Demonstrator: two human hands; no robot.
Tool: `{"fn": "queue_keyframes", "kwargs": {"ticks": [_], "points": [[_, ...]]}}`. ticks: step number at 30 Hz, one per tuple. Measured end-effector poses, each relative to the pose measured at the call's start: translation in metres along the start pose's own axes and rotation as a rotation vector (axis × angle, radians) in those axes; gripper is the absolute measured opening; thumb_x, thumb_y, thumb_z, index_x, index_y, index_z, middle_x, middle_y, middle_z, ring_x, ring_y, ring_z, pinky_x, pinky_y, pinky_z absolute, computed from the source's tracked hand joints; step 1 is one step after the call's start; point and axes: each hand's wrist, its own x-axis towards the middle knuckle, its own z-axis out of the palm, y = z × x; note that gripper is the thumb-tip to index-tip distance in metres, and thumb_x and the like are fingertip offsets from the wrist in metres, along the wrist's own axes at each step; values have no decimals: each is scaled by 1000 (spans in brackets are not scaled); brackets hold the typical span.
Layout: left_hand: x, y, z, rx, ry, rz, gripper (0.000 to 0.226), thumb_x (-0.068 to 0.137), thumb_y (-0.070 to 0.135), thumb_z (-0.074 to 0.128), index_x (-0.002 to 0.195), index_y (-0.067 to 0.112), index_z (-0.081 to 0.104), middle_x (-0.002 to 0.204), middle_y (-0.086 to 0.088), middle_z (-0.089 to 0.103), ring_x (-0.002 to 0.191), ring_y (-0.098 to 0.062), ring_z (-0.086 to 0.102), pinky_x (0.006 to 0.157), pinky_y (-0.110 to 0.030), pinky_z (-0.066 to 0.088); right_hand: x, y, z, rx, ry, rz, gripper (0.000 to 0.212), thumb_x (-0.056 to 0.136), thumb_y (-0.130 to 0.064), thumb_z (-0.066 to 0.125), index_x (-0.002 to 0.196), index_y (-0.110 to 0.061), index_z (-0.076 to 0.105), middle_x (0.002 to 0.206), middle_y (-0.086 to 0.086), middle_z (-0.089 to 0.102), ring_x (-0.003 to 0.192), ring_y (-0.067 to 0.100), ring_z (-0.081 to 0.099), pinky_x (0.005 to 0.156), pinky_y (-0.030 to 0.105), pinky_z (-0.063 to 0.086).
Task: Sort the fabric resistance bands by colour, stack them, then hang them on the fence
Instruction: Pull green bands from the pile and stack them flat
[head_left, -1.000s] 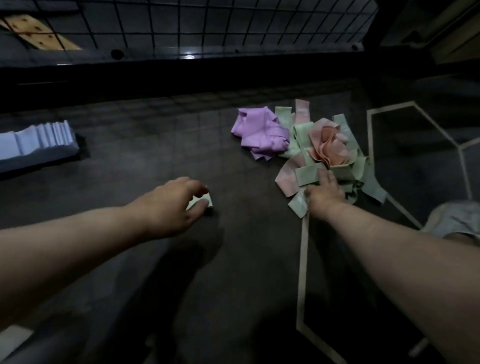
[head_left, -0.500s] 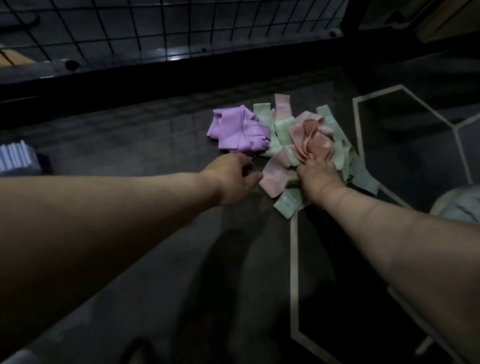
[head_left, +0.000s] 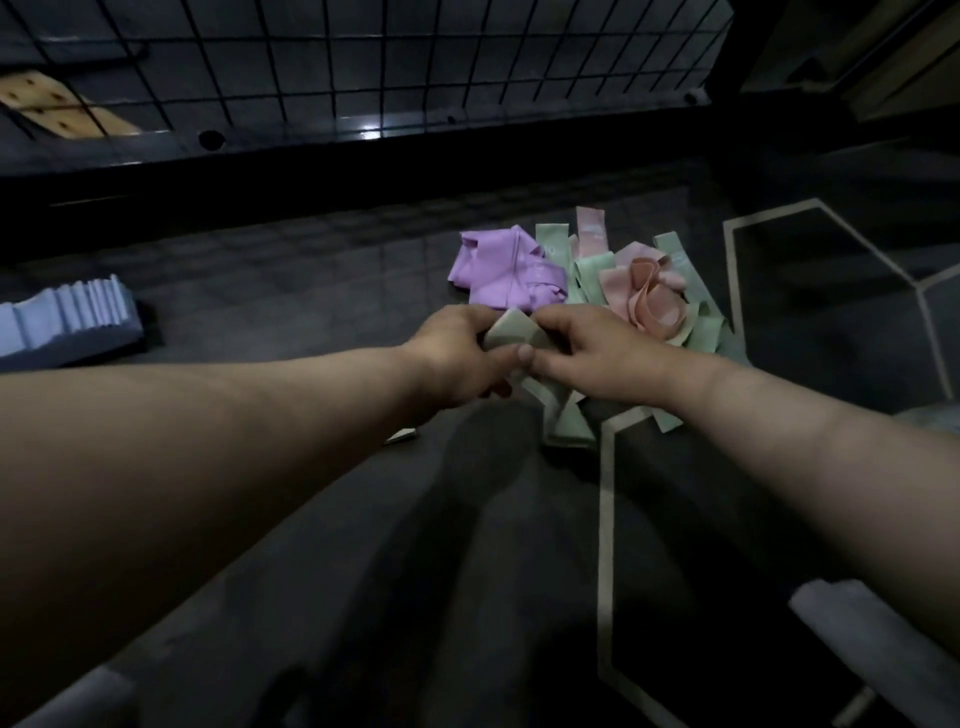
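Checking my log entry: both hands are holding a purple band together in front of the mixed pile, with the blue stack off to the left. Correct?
Not quite. The head view shows the left hand and right hand holding a green band, not a purple one. The purple bands lie untouched in the pile; the blue stack is indeed left.

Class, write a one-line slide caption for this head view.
Both hands, left hand and right hand, pinch a green band before the mixed pile near the fence.

Purple bands (head_left: 506, 270), pink bands (head_left: 649, 301), green bands (head_left: 587, 273); blue stack (head_left: 67, 325); black grid fence (head_left: 363, 67).
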Motion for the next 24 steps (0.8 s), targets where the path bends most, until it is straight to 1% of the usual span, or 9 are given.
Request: {"fn": "queue_keyframes", "kwargs": {"ticks": [2,5,7,9,11,14,19,22,24], "points": [[-10,-6,-18,-144,57,-86,6,95,20,65,94,14,67,82,-12,70,68,-21,68,70,-37,60,7,-9,4,158,-60,96,23,85,-36,74,104,-27,63,90,-2,69,85,14,68,78,37,57],[-24,-19,-48,-241,108,-128,11,98,16,61,101,6,64,85,-16,68,67,-20,65,70,-36,58,14,-20,5,324,-212,184,44,78,-37,81,114,-18,64,106,7,73,100,24,70,95,48,53],[-34,-27,-67,-295,169,-155,10,99,16,59,100,7,63,85,-14,67,66,-18,65,72,-36,58,18,-27,10,339,-298,208,55,70,-48,83,115,-22,66,111,3,73,106,22,68,101,49,50],[-44,-35,-84,-316,179,-173,9,99,16,58,102,8,62,88,-13,68,70,-18,66,74,-37,59,20,-36,16,366,-321,220,48,73,-46,81,112,-21,69,110,1,73,107,20,68,103,48,48],[-54,-44,-97,-333,183,-172,11,99,15,57,106,7,62,91,-13,69,74,-18,67,72,-34,59,23,-47,23,402,-347,229,35,79,-36,77,108,-17,70,107,4,74,105,23,68,103,47,48],[-70,-53,-117,-415,258,-161,8,100,12,54,101,9,61,90,-13,68,71,-18,67,64,-30,59,25,-67,33,374,-445,234,29,84,-29,75,109,-16,72,108,5,74,104,24,69,96,40,52],[-89,-70,-173,-623,502,-169,12,102,9,49,111,7,57,88,-10,66,62,-15,69,54,-24,58,28,-95,46,273,-458,217,26,86,-30,73,108,-18,70,96,1,76,90,17,72,79,28,55],[-101,-92,-200,-640,590,-187,16,103,9,47,115,8,57,89,-9,66,65,-15,69,55,-22,57,33,-100,55,335,-359,200,29,85,-29,73,109,-13,68,98,6,75,91,23,70,84,37,54],[-111,-107,-207,-597,592,-194,18,102,6,48,117,5,57,90,-11,66,68,-17,68,56,-23,56,35,-101,59,435,-304,193,29,85,-26,72,108,-10,67,94,13,73,81,23,68,76,38,52]]}}
